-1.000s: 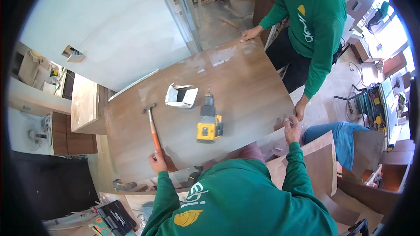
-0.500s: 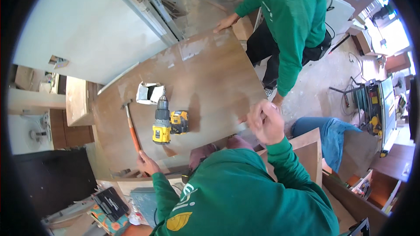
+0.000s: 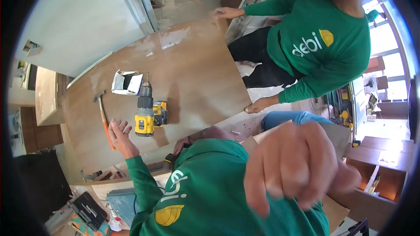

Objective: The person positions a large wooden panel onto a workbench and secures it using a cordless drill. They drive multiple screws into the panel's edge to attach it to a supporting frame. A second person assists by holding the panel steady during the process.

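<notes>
A claw hammer [image 3: 103, 116] with an orange-and-wood handle lies on a large brown wooden panel [image 3: 199, 78]. Beside its handle end is my left hand [image 3: 121, 137], palm up and fingers apart, holding nothing. To the right of the hammer sits a yellow-and-black cordless drill [image 3: 144, 118], its bit pointing away from me. Beyond the drill stands a torn white carton [image 3: 127, 83], with dark contents. My right hand [image 3: 295, 161] is raised large and close in front of me, slightly blurred, its fingers curled in; whatever they may hold is hidden.
Across the panel's right end stands a co-worker in a green sweatshirt [image 3: 323, 52], one hand [image 3: 230, 13] at the far corner, the other [image 3: 261, 104] at the near corner. Blue fabric [image 3: 288, 118] lies to the right. A black case [image 3: 89, 209] sits lower left, a wooden cabinet [image 3: 47, 94] left.
My left hand has let go of the hammer handle and turned palm up. My right hand has come up much closer to the view. The co-worker has become more upright.
</notes>
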The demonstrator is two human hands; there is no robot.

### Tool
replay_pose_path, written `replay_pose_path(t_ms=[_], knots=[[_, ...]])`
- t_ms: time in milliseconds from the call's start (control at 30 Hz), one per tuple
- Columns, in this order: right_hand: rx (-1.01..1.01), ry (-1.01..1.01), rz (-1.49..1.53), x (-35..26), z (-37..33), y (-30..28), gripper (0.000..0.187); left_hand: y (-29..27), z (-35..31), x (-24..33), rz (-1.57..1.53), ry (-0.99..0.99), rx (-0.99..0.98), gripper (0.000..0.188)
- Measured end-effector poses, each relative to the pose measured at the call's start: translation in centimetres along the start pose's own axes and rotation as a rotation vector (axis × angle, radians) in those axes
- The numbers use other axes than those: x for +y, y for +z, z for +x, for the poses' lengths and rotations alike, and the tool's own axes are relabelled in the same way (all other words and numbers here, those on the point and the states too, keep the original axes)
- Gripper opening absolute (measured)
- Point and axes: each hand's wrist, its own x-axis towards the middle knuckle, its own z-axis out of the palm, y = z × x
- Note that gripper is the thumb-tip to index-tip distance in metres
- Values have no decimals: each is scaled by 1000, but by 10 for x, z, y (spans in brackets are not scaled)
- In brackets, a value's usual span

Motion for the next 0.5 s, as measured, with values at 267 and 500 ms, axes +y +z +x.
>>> replay_pose_path(t_ms=[267, 500], knots=[[1134, 209, -561, 7, -160, -69, 38, 40, -45, 72, 414, 106, -478, 58], [1732, 599, -755, -55, -325, -160, 30, 101, -67, 65, 825, 32, -247, 67]])
